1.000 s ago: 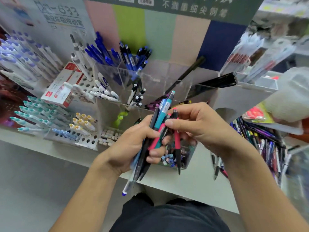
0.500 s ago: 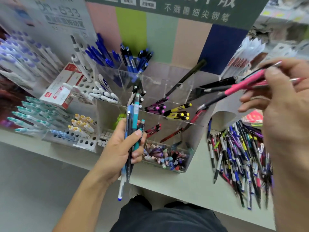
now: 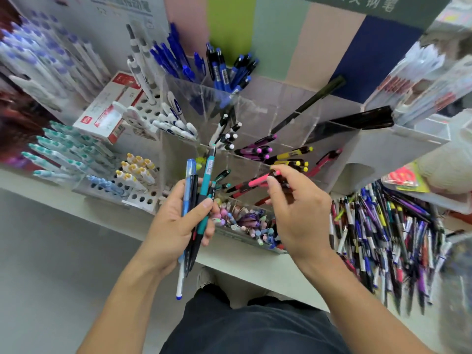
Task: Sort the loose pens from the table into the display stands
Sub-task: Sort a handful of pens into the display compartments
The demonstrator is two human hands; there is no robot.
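Left hand (image 3: 176, 223) is clamped around a bundle of pens (image 3: 194, 200); a pink pen (image 3: 258, 182) is pinched by the right hand (image 3: 296, 213) over the clear display stand (image 3: 255, 129). Loose pens (image 3: 383, 238) are heaped on the pale desk (image 3: 245, 261), its right edge blurred. Bare floor is seen at left.

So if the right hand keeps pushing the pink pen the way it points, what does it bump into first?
Probably the clear stand: the right hand aims the pink pen into the compartment holding similar pink pens, though depth is hard to judge.

Pale table (image 3: 258, 269) bears display stands (image 3: 258, 118), loose pens (image 3: 383, 233).
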